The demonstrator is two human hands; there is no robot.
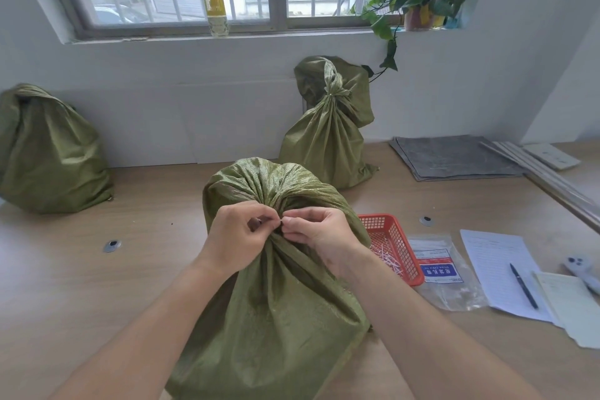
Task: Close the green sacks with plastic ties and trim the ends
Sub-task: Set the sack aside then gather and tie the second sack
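Note:
A green woven sack (276, 302) stands on the wooden table right in front of me, its neck gathered into folds. My left hand (235, 240) and my right hand (319, 234) meet at that neck, fingertips curled and pinching a thin plastic tie (280, 221) around the gathered cloth; most of the tie is hidden by my fingers. A second green sack (328, 136) stands behind against the wall, its neck tied. A third green sack (45, 153) sits at the far left.
A red mesh basket (394, 245) with white tie offcuts sits right of the sack, beside a clear bag of ties (443, 269). Papers with a pen (523, 286), a white tool (582, 271) and grey folders (454, 157) lie right. Bottle and plant stand on the windowsill.

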